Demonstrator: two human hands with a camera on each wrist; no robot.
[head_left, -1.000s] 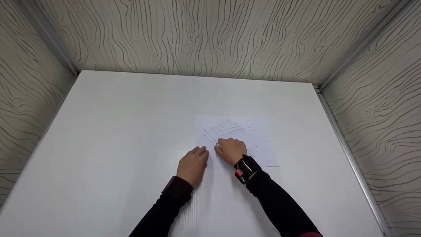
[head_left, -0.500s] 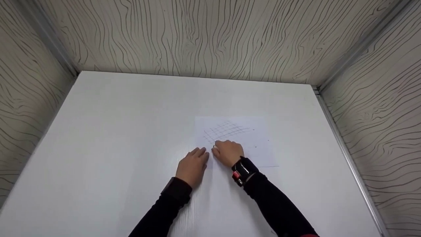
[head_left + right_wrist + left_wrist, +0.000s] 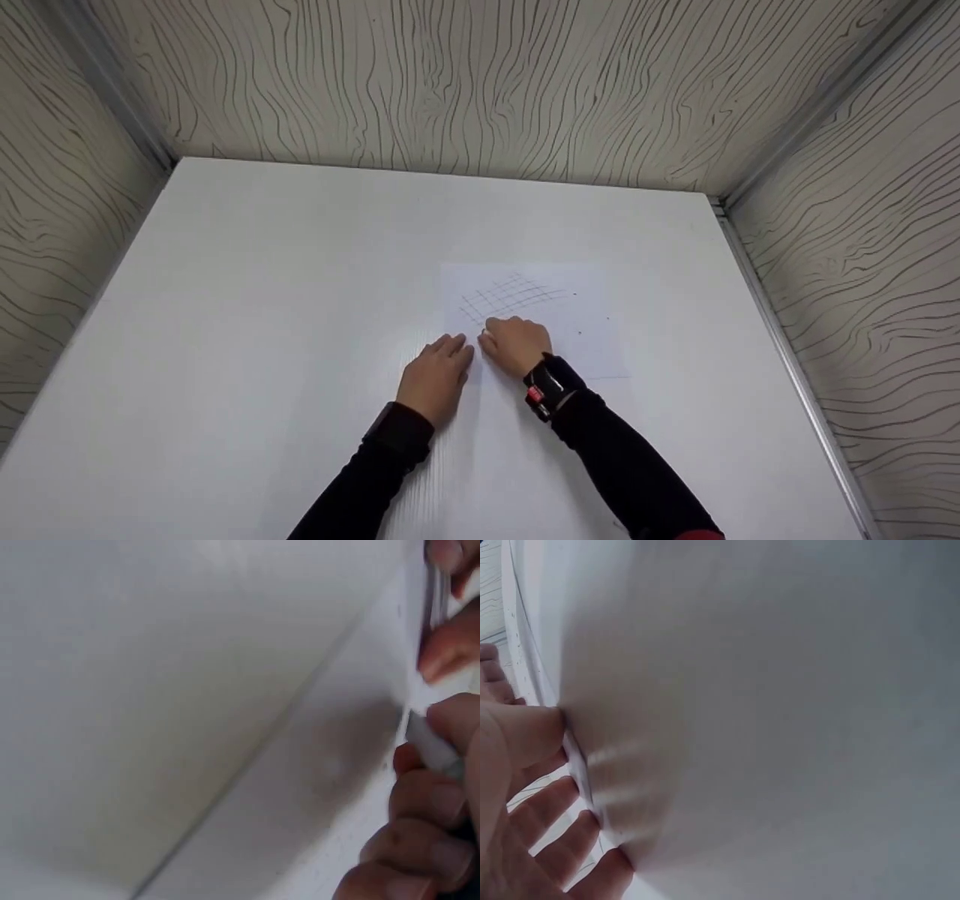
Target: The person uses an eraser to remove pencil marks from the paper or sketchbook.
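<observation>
A white sheet of paper lies on the white table, bearing a pencilled grid of crossing lines. My right hand is over the paper just below the grid, its fingers curled. In the right wrist view it pinches a small whitish eraser between thumb and fingers, mostly covered by them. The eraser's angular end comes right at the paper. My left hand rests at the paper's left edge, fingers extended. In the left wrist view its fingertips press down on the surface.
The white table spreads around the paper. Wood-grain patterned panels rise behind it and at both sides. Several small dark specks show on the right part of the sheet.
My right hand has moved slightly left, closer to the left hand, with the eraser still pinched. The left hand stays at the paper's edge.
</observation>
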